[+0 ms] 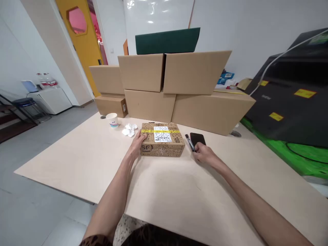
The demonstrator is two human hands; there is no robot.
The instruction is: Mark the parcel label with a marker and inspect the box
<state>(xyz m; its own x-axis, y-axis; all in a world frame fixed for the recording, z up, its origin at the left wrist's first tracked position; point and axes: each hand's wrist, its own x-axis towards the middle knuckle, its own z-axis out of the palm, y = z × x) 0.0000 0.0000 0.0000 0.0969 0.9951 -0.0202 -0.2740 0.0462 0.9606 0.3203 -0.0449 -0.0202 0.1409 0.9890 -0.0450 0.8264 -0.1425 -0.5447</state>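
In front of me on the table lies a small speckled cardboard parcel box [164, 150] with a white label and yellow tape across its top. My left hand [137, 145] grips its left end, thumb on the top edge and the other fingers along the side, partly hidden. Just right of the box, my right hand [203, 153] is closed around the lower end of a slim black marker [190, 142] with pale print. A flat black phone-like object [197, 138] lies right beside the marker, partly covered by the hand.
Large plain cardboard boxes [150, 106] are stacked along the back, with a dark green box [167, 41] on top. A paper cup [112, 120] and crumpled white tissue [130, 130] sit left of the parcel. A big black case [289, 99] stands at right.
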